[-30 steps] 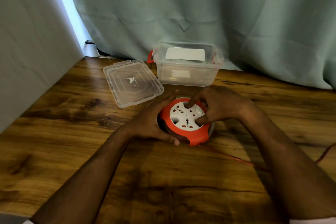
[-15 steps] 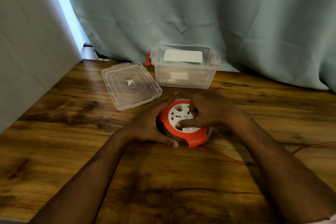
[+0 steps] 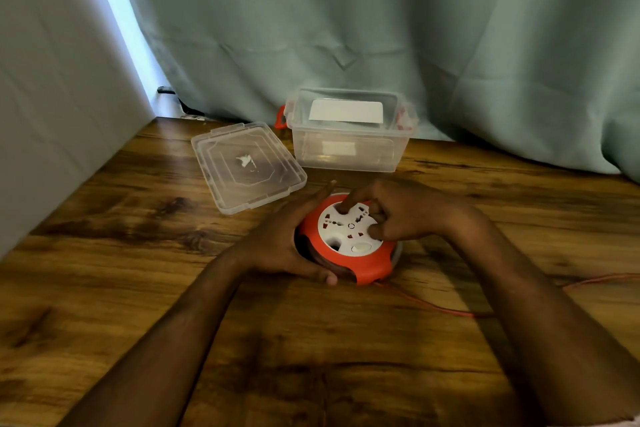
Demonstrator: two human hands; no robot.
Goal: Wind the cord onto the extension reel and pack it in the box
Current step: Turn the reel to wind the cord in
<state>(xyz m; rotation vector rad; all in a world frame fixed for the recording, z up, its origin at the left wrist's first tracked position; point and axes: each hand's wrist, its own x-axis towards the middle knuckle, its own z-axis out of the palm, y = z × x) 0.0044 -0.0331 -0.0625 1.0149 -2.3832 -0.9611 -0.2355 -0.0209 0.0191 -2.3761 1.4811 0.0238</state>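
Two hands are working at the middle of the frame: the left hand (image 3: 277,246) is cupping the side of the extension reel (image 3: 349,239) with curled fingers, and the right hand (image 3: 403,213) is pressing curled fingertips into its white socket face. The round orange reel is lying flat on the table (image 3: 121,253), below the open box (image 3: 349,130) and lid (image 3: 247,165). The thin orange cord (image 3: 433,307) is trailing toward the right edge, so I think it could snag or wind loosely if the left hand is slipping.

One reel (image 3: 348,239), box (image 3: 346,139), lid (image 3: 247,166); two hands (image 3: 280,239).
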